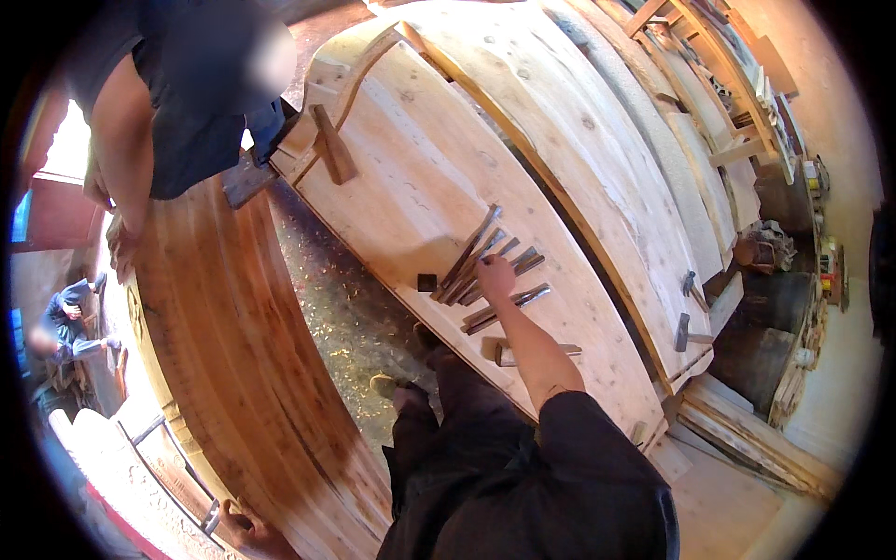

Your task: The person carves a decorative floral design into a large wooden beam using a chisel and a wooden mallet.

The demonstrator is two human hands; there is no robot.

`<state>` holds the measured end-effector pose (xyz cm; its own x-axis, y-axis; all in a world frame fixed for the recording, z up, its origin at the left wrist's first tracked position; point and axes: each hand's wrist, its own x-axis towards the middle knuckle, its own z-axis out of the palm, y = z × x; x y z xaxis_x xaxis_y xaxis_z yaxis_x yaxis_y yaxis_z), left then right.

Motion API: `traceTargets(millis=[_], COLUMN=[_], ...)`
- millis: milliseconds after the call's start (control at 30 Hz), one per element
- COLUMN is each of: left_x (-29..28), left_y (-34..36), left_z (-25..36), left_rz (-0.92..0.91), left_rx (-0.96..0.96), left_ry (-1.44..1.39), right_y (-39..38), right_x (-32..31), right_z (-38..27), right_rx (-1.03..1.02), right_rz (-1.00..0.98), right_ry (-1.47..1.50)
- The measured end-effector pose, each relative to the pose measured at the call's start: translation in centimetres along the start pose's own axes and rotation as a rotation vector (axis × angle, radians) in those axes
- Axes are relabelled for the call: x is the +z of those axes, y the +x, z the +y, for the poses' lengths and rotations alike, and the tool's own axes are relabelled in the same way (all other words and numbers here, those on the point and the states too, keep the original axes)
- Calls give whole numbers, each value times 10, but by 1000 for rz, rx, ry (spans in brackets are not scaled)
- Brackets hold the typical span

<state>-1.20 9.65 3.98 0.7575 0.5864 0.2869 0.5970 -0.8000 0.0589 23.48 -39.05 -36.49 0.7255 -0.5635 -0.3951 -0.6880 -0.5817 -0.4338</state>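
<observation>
Right hand [497,279] is reaching into the row of chisels [464,261], fingers bunching together; can't tell if they're pinching one. Chisels are lying on the pale slab [401,177], right of the brown board [224,327], dark block [427,282] sitting just left of them. Left hand [247,529] is resting by the board's near left edge, grip can't be told. Co-worker's hand [120,247] is touching its far left edge. Hammer [682,332] is lying farther right.

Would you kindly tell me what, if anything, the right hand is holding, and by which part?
The right hand is at the metal tools; whether it grips one, and where, cannot be told.
</observation>
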Motion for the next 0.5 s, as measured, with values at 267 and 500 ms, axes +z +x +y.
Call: traceTargets(millis=[267, 500], left_x=[13, 11], left_y=[-5, -4], left_z=[-24, -23], left_rz=[12, -43], left_rx=[-13, -17], left_ry=[1, 70], right_y=[7, 27], right_x=[32, 29], right_z=[-29, -36], right_rx=[162, 193], right_rz=[-93, -249], right_ry=[-21, -67])
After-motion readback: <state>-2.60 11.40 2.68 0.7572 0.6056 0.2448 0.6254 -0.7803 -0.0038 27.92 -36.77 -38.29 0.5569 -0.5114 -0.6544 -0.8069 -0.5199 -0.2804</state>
